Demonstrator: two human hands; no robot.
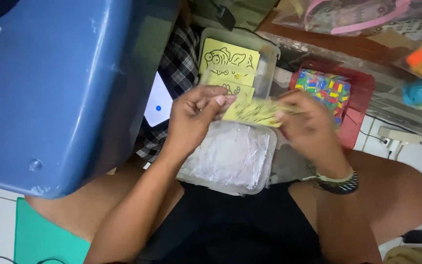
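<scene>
Both my hands hold a small stack of yellow cards (254, 112) with black line drawings, just above my lap. My left hand (194, 113) pinches the stack's left end. At the stack's right end is my right hand (308, 124), with bracelets on its wrist. Under the hands a clear plastic container (233, 159) filled with crinkled clear wrappers rests on my lap. Behind it an open clear box (264, 63) holds more yellow cards (229, 62) with cartoon drawings.
A large blue plastic tub (59, 88) fills the left side. A red tray (360, 105) holds a block of small multicoloured pieces (324, 89). A phone (158, 100) lies on checked cloth. Cables and a power strip (396, 134) lie on the tiled floor at right.
</scene>
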